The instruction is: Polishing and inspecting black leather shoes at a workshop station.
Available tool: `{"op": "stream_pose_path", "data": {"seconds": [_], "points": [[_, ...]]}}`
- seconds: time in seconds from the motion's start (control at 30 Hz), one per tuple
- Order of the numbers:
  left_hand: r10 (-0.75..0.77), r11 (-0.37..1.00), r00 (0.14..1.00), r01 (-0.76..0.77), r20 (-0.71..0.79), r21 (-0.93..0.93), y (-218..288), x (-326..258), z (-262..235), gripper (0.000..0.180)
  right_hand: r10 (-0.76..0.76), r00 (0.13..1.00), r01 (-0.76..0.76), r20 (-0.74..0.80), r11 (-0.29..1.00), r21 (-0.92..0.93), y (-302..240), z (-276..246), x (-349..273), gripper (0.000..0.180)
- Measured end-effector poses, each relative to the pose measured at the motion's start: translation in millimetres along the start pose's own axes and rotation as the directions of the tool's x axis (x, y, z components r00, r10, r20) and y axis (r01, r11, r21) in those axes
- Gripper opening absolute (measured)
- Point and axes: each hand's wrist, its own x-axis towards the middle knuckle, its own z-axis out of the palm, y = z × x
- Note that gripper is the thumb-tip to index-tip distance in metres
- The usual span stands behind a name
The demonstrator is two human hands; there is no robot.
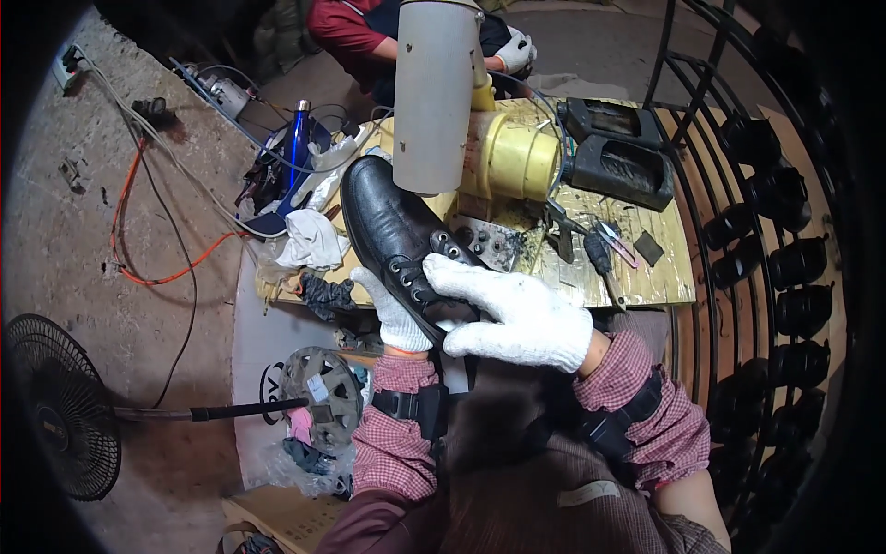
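The gloved fingers (457,270) of the right hand (517,319) are wrapped over the laced top of a black leather shoe (397,235), closed on it. The left hand (392,314) cups the shoe from beneath at about eight o'clock, its fingers likewise curled around it. The shoe tilts with its toe up at eleven o'clock, just under a grey cylinder (438,92) fixed to a yellow machine (517,157). Beyond, on the wooden bench (660,268), black moulds (618,152) lie at two o'clock, small hand tools (604,249) nearer. White rags (309,240) sit at nine o'clock. A floor fan (60,406) stands far out at eight o'clock.
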Motion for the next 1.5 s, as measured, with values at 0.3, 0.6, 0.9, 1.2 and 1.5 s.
{"op": "stream_pose_path", "data": {"seconds": [0.3,0.6,0.9,1.2,1.5], "points": [[-0.021,0.999,1.0,0.02,0.01,0.048,-11,-30,13,0.118,0.048,0.963,-0.02,-0.264,0.994,0.105,-2,11,-55,0.07],[0.007,0.984,0.993,0.014,-0.118,0.178,5,-2,38,0.1,0.235,0.776,-0.259,-0.586,0.965,0.045,19,6,-167,0.061],[0.157,0.985,0.937,-0.172,-0.313,-0.021,38,22,30,0.084,0.339,0.701,-0.396,-0.628,0.917,0.054,13,22,-216,0.06],[0.13,0.986,0.984,-0.142,-0.126,-0.092,-4,-32,19,0.099,0.062,0.768,-0.51,-0.637,0.661,-0.55,70,-4,-168,0.064],[0.006,0.961,0.985,-0.053,-0.171,-0.27,-11,-68,32,0.073,0.192,0.715,-0.582,-0.672,0.697,-0.42,78,-27,-117,0.062]]}}
